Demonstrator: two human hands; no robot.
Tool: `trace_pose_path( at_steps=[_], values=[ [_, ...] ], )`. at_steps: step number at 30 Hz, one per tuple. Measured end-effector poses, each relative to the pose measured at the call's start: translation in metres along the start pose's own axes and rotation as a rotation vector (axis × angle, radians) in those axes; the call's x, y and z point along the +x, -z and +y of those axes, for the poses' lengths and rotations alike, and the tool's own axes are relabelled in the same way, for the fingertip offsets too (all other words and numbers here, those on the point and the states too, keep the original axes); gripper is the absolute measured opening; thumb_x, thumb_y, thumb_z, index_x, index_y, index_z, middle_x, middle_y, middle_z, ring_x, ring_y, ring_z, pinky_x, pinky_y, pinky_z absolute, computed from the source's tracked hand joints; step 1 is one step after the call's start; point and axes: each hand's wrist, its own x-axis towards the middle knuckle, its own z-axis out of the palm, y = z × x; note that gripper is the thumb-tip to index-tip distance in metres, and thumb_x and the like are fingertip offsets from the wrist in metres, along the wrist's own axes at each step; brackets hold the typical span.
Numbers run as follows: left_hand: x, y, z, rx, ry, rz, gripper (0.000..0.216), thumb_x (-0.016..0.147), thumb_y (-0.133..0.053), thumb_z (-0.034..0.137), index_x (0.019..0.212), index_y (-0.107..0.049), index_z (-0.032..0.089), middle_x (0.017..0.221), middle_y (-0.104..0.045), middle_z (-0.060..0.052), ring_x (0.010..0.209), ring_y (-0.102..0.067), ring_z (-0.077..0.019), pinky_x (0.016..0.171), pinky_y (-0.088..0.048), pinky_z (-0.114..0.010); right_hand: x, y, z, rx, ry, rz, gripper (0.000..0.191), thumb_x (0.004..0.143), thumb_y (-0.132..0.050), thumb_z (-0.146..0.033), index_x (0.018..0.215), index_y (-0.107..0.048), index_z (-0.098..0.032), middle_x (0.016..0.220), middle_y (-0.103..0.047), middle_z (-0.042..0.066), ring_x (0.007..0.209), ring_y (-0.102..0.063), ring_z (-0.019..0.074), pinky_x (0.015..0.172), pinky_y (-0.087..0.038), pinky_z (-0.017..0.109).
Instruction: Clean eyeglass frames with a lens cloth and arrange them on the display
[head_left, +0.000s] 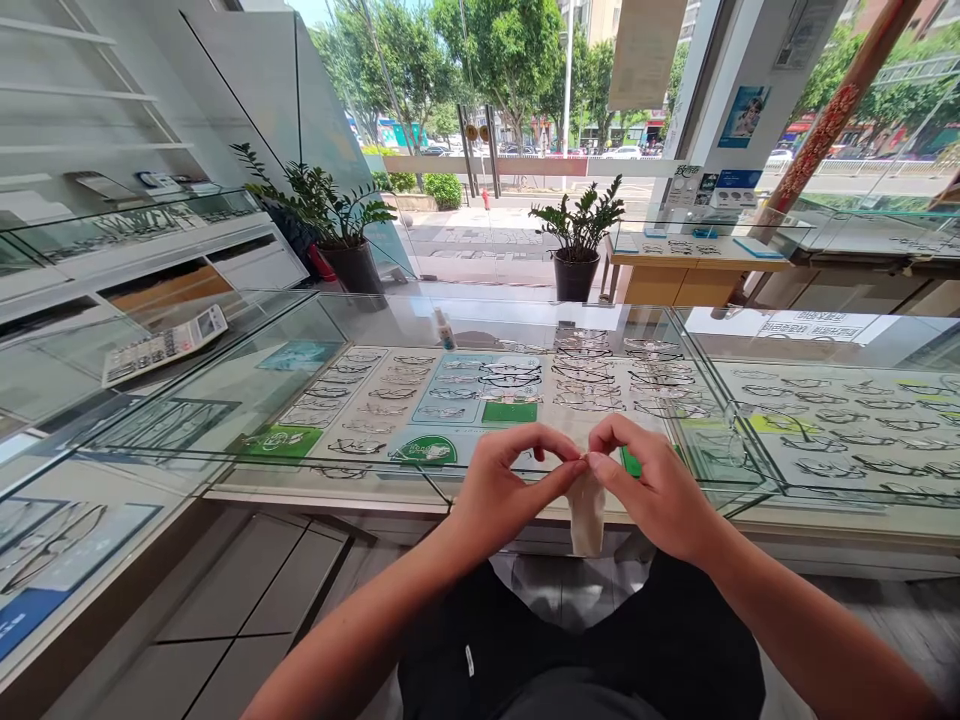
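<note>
My left hand [506,480] and my right hand [660,485] meet in front of me over the near edge of a glass display case [360,310]. Both are closed, thumb and forefinger pinching the upper part of a pale, thin cloth [587,520]. Its lower end hangs loose below the fingertips. Whether anything small is wrapped in the pinched part is hidden by the fingers. Beneath the glass lie rows of eyeglasses [510,375], with a round green card [422,450] left of my hands.
A small spray bottle [444,328] stands on the glass at the far side. Further cases hold more eyeglasses on the right [855,435] and left. A calculator [165,345] lies at the left. Two potted plants [576,245] stand beyond, before the window.
</note>
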Motion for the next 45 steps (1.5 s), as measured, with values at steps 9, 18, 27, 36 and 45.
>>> trace_pose_path(
  at_steps=[9,18,27,36,45],
  values=[
    [-0.003,-0.001,-0.006,0.034,-0.006,0.023,0.014,0.095,-0.08,0.032,0.086,-0.079,0.021,0.082,-0.081,-0.003,0.075,-0.071,-0.0176,0.073,-0.053,-0.031,0.001,-0.001,-0.002,0.024,-0.04,0.015,0.013,0.105,-0.054,-0.026,0.092,-0.059,-0.024,0.084,-0.062,-0.001,0.078,-0.056,0.0166,0.073,-0.045,0.03],
    [-0.007,-0.003,-0.011,-0.076,0.03,0.074,0.016,0.094,-0.082,0.034,0.09,-0.074,0.021,0.086,-0.075,-0.003,0.081,-0.068,-0.017,0.079,-0.052,-0.031,0.002,-0.002,0.002,0.013,0.004,0.013,0.014,0.102,-0.061,-0.029,0.115,-0.064,-0.026,0.116,-0.071,0.005,0.112,-0.064,0.0234,0.102,-0.049,0.04],
    [-0.005,0.006,-0.011,-0.325,0.112,0.072,0.024,0.093,-0.085,0.039,0.093,-0.069,0.021,0.093,-0.07,-0.004,0.086,-0.066,-0.0156,0.081,-0.055,-0.028,0.003,0.008,0.02,0.121,-0.099,-0.206,0.024,0.104,-0.066,-0.043,0.095,-0.071,-0.022,0.092,-0.073,0.001,0.087,-0.065,0.0183,0.08,-0.051,0.03],
    [-0.005,0.015,-0.009,-0.383,0.14,0.132,0.028,0.089,-0.089,0.04,0.09,-0.069,0.02,0.089,-0.068,-0.003,0.083,-0.065,-0.0142,0.078,-0.055,-0.025,-0.016,0.022,0.042,0.116,-0.255,-0.252,0.041,0.1,-0.072,-0.059,0.087,-0.069,-0.02,0.088,-0.069,0.0,0.086,-0.062,0.0187,0.082,-0.047,0.031],
    [-0.004,0.016,-0.014,-0.41,0.162,0.205,0.029,0.087,-0.091,0.04,0.09,-0.069,0.02,0.088,-0.069,-0.002,0.079,-0.063,-0.0121,0.071,-0.051,-0.022,-0.026,0.029,0.038,0.017,-0.228,-0.171,0.04,0.102,-0.069,-0.058,0.086,-0.066,-0.021,0.087,-0.07,0.001,0.083,-0.061,0.0185,0.078,-0.043,0.031]
  ],
)
